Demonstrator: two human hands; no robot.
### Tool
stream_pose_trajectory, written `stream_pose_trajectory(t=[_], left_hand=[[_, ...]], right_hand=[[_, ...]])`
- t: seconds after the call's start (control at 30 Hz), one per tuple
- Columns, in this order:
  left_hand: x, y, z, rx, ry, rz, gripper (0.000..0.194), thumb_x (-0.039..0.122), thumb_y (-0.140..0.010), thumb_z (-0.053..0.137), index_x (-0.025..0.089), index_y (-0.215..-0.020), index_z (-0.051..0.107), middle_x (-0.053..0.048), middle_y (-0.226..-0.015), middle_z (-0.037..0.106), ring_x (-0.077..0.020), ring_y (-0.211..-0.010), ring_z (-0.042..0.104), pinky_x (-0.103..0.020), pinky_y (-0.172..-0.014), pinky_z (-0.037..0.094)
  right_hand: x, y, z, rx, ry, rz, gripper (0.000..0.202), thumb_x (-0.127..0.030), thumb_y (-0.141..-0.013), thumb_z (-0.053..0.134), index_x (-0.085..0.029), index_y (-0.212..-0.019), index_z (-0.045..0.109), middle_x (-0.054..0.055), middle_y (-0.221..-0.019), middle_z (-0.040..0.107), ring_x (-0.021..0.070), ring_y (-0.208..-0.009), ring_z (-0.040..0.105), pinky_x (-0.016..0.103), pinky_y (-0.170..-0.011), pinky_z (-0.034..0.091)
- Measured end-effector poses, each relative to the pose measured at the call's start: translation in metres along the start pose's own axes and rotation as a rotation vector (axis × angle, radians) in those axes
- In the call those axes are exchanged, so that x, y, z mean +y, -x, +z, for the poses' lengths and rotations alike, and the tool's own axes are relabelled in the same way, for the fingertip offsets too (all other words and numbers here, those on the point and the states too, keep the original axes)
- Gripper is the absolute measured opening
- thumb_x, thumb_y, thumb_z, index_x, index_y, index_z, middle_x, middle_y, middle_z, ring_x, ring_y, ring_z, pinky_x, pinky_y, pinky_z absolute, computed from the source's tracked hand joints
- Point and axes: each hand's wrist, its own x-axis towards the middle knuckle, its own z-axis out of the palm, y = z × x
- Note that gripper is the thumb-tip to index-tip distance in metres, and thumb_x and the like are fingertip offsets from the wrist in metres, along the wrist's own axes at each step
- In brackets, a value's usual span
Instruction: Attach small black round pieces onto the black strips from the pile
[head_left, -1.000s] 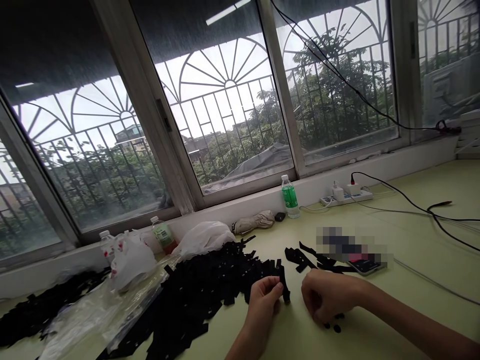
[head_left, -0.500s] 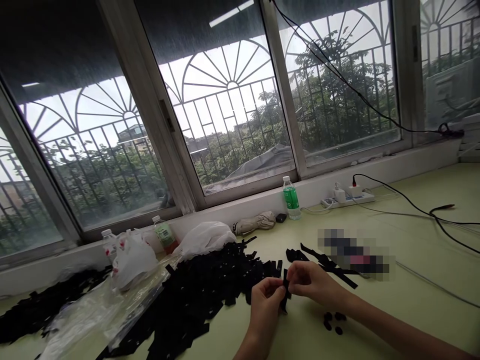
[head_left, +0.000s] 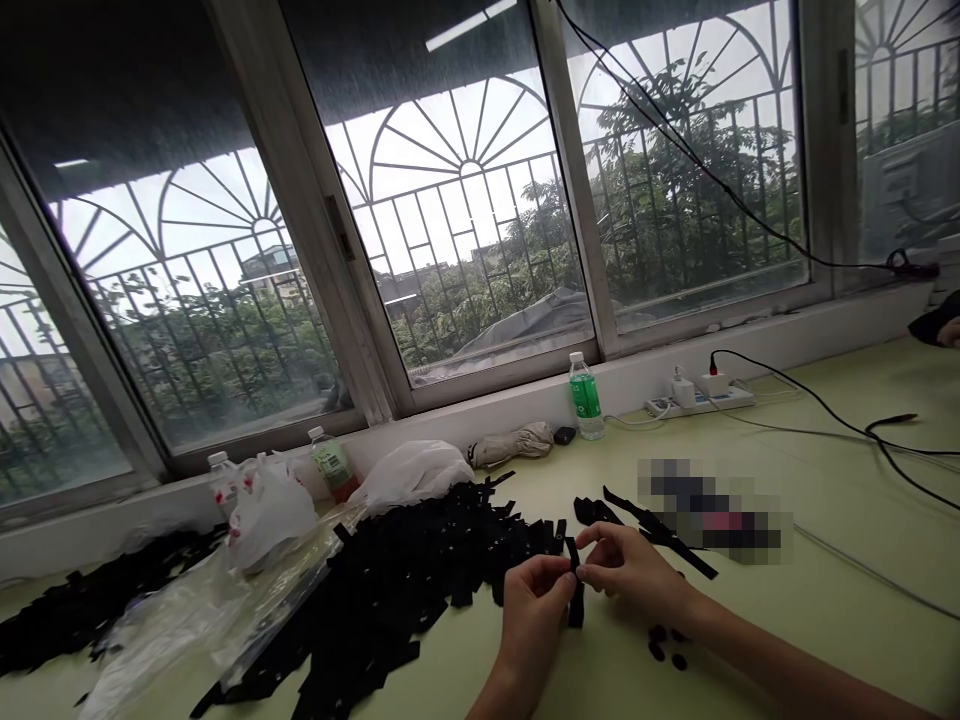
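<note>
At left, a flat heap of dark strips (head_left: 90, 610) borders a clear plastic sheet (head_left: 172, 625). Right of the sheet, the main pile of black fabric strips (head_left: 412, 560) extends near the left hand (head_left: 538, 605), which pinches 1 black fabric strip (head_left: 576, 605) above the yellow-green tabletop (head_left: 825, 640). The right hand (head_left: 641, 575) sets thumb and index finger at this strip's right edge; whether they grip it cannot be told. Caution: unequal pressure between the 2 hands could twist the strip or let it slip. Loose strips (head_left: 686, 550) lie beyond the right hand; knuckle contact could displace them. Small black discs (head_left: 679, 662) lie on its near side; a low sweep could scatter them.
</note>
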Motion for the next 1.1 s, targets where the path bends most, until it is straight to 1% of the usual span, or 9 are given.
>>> stream_pose_trajectory(t=[0.13, 0.33, 0.47, 0.63, 0.73, 0.87, 1.03, 1.1], left_hand=[[0.004, 0.002, 0.0, -0.025, -0.035, 0.045, 0.021, 0.031, -0.065, 0.072, 0.012, -0.074, 0.071, -0.003, -0.06, 0.062, -0.0101, -0.051, 0.046, -0.022, -0.05, 0.036], [0.014, 0.005, 0.0, -0.036, -0.095, 0.082, 0.024, 0.034, -0.064, 0.073, 0.012, -0.073, 0.074, -0.006, -0.063, 0.067, -0.0137, -0.057, 0.052, -0.024, -0.054, 0.04], [0.013, 0.005, -0.001, -0.051, -0.091, 0.094, 0.025, 0.035, -0.066, 0.072, 0.012, -0.075, 0.073, -0.006, -0.064, 0.068, -0.0144, -0.058, 0.053, -0.025, -0.054, 0.04], [0.01, 0.002, -0.001, -0.055, -0.086, 0.094, 0.024, 0.035, -0.066, 0.071, 0.013, -0.073, 0.072, -0.006, -0.065, 0.068, -0.0158, -0.06, 0.055, -0.026, -0.057, 0.042], [0.01, 0.002, -0.001, -0.033, -0.083, 0.094, 0.023, 0.035, -0.066, 0.07, 0.013, -0.073, 0.072, -0.006, -0.067, 0.068, -0.0171, -0.063, 0.057, -0.027, -0.06, 0.043], [0.007, 0.002, -0.001, -0.047, -0.084, 0.124, 0.024, 0.036, -0.068, 0.069, 0.013, -0.074, 0.071, -0.007, -0.071, 0.068, -0.0186, -0.068, 0.058, -0.027, -0.063, 0.044], [0.005, 0.002, -0.001, -0.066, -0.087, 0.146, 0.02, 0.032, -0.071, 0.067, 0.013, -0.074, 0.068, -0.006, -0.07, 0.066, -0.0176, -0.068, 0.057, -0.027, -0.064, 0.044], [0.007, 0.003, 0.0, -0.077, -0.092, 0.149, 0.018, 0.032, -0.072, 0.065, 0.014, -0.073, 0.067, -0.005, -0.07, 0.065, -0.0175, -0.068, 0.057, -0.027, -0.064, 0.044]], right_hand=[[0.002, -0.001, 0.001, -0.015, -0.072, 0.03, 0.032, -0.033, -0.063, 0.07, -0.014, -0.085, 0.057, -0.001, -0.06, 0.06, 0.0142, -0.058, 0.057, 0.025, -0.054, 0.045], [0.003, -0.001, 0.0, -0.042, -0.13, 0.048, 0.034, -0.04, -0.057, 0.074, -0.014, -0.075, 0.06, -0.001, -0.06, 0.062, 0.0148, -0.059, 0.059, 0.026, -0.057, 0.046], [-0.001, -0.001, -0.001, -0.055, -0.135, 0.033, 0.036, -0.044, -0.054, 0.076, -0.014, -0.066, 0.06, -0.002, -0.055, 0.059, 0.0141, -0.056, 0.057, 0.025, -0.055, 0.045], [-0.004, 0.001, -0.001, -0.054, -0.147, 0.046, 0.036, -0.044, -0.052, 0.077, -0.014, -0.06, 0.061, -0.001, -0.052, 0.058, 0.0136, -0.053, 0.056, 0.026, -0.055, 0.045], [-0.006, 0.002, 0.0, -0.074, -0.156, 0.052, 0.036, -0.046, -0.052, 0.077, -0.013, -0.06, 0.063, 0.0, -0.052, 0.059, 0.0138, -0.054, 0.056, 0.027, -0.057, 0.045], [-0.005, 0.002, 0.001, -0.084, -0.149, 0.063, 0.039, -0.048, -0.053, 0.075, -0.013, -0.066, 0.066, 0.0, -0.055, 0.06, 0.0144, -0.057, 0.058, 0.027, -0.057, 0.045], [-0.003, 0.001, 0.001, -0.088, -0.126, 0.066, 0.038, -0.047, -0.053, 0.075, -0.013, -0.065, 0.064, 0.0, -0.054, 0.059, 0.0145, -0.056, 0.057, 0.026, -0.055, 0.045], [-0.003, 0.002, 0.001, -0.095, -0.114, 0.062, 0.036, -0.046, -0.055, 0.074, -0.013, -0.064, 0.063, 0.0, -0.053, 0.059, 0.014, -0.055, 0.056, 0.026, -0.055, 0.045]])
